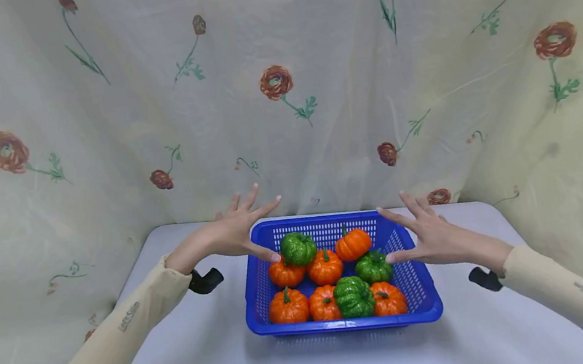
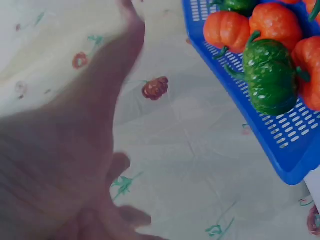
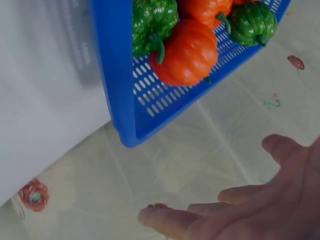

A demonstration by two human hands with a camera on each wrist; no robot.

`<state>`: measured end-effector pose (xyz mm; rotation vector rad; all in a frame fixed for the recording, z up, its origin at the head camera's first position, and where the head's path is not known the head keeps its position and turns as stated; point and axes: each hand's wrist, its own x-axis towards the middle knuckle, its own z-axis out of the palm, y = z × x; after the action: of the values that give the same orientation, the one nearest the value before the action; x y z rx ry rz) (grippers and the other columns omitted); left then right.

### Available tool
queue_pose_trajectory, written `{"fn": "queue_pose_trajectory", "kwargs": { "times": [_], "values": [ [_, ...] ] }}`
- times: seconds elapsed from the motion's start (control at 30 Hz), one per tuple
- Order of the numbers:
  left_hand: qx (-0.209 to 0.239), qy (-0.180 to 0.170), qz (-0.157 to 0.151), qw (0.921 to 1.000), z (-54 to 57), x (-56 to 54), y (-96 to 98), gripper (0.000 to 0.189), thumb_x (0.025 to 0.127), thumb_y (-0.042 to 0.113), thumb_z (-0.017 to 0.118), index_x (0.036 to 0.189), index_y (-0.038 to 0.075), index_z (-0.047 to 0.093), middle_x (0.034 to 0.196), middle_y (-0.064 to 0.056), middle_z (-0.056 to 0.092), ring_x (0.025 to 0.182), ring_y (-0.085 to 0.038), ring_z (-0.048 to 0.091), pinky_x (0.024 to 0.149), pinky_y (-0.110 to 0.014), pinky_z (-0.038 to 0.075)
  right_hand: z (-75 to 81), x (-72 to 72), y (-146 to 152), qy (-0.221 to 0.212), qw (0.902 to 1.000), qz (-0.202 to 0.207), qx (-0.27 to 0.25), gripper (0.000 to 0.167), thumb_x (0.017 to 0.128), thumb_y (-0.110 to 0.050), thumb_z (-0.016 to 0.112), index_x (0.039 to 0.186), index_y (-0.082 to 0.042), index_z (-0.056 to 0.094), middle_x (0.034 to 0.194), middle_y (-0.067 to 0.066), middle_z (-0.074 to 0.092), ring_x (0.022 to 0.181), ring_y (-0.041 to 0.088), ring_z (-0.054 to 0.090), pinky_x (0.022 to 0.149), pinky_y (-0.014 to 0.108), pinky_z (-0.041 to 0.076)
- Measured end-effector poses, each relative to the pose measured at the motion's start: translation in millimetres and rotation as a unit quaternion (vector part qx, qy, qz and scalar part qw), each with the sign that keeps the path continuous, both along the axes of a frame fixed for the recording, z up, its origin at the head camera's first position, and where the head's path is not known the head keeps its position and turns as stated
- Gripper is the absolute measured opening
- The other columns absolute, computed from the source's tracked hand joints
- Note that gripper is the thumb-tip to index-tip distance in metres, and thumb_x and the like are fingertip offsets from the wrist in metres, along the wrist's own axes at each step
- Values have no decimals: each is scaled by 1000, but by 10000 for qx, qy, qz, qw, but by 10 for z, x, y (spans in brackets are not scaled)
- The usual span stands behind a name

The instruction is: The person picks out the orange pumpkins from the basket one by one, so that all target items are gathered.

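Observation:
A blue plastic basket (image 1: 345, 323) with slotted walls stands on the white table, holding several small orange pumpkins (image 1: 288, 307) and a few green pumpkins (image 1: 354, 297). Over the basket's left rim, my left hand (image 1: 234, 230) hovers with fingers spread, its thumb near an orange pumpkin at the back left. My right hand (image 1: 433, 233) is spread above the right rim, thumb tip beside a green pumpkin (image 1: 373, 267). Neither hand holds anything. In the right wrist view the right hand's fingers (image 3: 235, 220) lie apart from the basket (image 3: 120, 100).
The white table (image 1: 193, 357) extends around the basket. A pale curtain (image 1: 327, 34) with printed flowers hangs behind and at both sides. Black wrist devices (image 1: 206, 281) are worn at both sleeve ends.

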<state>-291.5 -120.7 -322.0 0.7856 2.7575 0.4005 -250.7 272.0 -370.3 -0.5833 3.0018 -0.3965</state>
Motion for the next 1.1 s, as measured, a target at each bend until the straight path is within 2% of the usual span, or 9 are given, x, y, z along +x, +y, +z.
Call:
{"fn": "queue_pose_trajectory", "kwargs": {
  "times": [0.2,0.37,0.47,0.63,0.73,0.9,0.97,1.0,1.1],
  "values": [
    [866,-80,461,9951,-109,-30,-130,105,77,48,77,156,28,10,160,-21,-14,145,-50,1,108,-72,24,-76,-34,-43,28,9998,113,-181,97,76,-68,65,153,-24,26,157,29,7,137,60,19,94,78,32],
    [1151,-127,766,9903,-298,-41,-246,97,80,43,76,155,21,19,159,-26,-2,142,-51,18,104,-68,34,-184,-83,-81,64,9990,168,-400,96,76,-65,68,150,-14,33,147,34,29,124,55,43,90,70,45],
    [1245,-133,814,9888,-399,-51,-287,94,81,43,76,154,19,23,158,-28,7,141,-51,23,103,-67,37,-239,-107,-102,28,9987,109,-506,95,76,-64,68,147,-10,38,140,35,36,117,52,50,87,66,49],
    [1312,-255,990,9861,-560,-65,-341,93,80,43,76,154,18,25,158,-27,12,140,-51,25,102,-66,38,-318,-138,-143,-40,9985,-2,-543,93,77,-65,67,144,-6,41,138,34,40,118,51,50,90,66,48],
    [1378,-397,1155,9829,-647,-71,-364,93,81,44,75,154,18,24,158,-25,13,143,-49,21,104,-67,35,-355,-145,-154,-32,9984,-119,-557,94,77,-66,67,145,-7,41,139,33,40,121,51,48,92,67,47],
    [1481,-526,1462,9767,-735,-68,-377,94,82,47,73,155,19,21,159,-24,14,143,-48,21,105,-67,34,-392,-163,-181,40,9979,-281,-580,92,78,-65,66,144,-6,42,140,34,39,122,52,47,93,68,45],
    [1573,-509,1573,9736,-764,-67,-365,93,83,45,73,154,15,23,157,-25,19,141,-47,27,104,-65,37,-411,-186,-204,93,9972,-342,-652,89,80,-64,65,142,-3,44,140,33,41,122,52,47,93,68,45],
    [1650,-563,1660,9706,-784,-66,-358,91,83,44,73,154,13,24,156,-26,22,137,-46,36,101,-62,42,-424,-204,-218,99,9967,-384,-704,87,82,-62,64,141,-1,44,140,33,42,123,51,47,94,67,45],
    [2069,-942,1984,9534,-888,-75,-329,85,85,36,73,151,8,29,151,-27,32,122,-43,54,90,-52,54,-473,-279,-248,16,9951,-467,-872,82,85,-57,64,139,3,46,138,31,47,121,48,51,95,63,47]
  ]
}}
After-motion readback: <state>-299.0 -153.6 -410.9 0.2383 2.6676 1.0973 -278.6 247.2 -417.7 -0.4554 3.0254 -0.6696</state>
